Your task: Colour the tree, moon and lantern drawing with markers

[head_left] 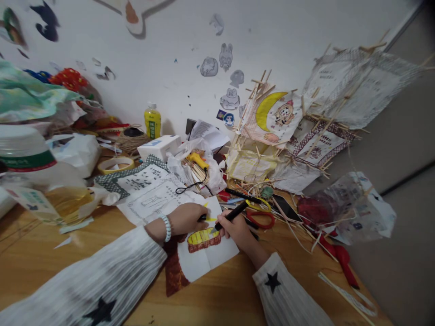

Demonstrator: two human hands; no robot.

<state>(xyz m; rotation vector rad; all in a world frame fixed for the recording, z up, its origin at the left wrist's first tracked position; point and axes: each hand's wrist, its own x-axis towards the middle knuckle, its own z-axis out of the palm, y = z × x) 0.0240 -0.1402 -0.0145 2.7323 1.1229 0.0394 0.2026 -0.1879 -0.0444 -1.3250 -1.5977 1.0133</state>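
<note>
My right hand point(236, 228) grips a black marker point(234, 211), its tip down at the drawing. The sheet of white paper point(207, 265) carries a coloured picture point(204, 239) with a yellow top and brown sides, and brown colouring fills its lower left corner. Across the sheet's upper left part rests my left hand point(188, 218), its fingers curled around a short black piece point(202, 218) that looks like the marker's cap; most of it is hidden. Behind my left hand lie papers with line drawings point(159, 194).
Yellow-and-red scissors point(261, 219), a phone point(287, 208) and loose sticks lie right of the sheet. Paper lanterns on stick frames point(272, 117) stand at the back right. Left are a large clear jar point(44, 181) and a tape roll point(116, 165); a yellow bottle point(152, 121) stands behind.
</note>
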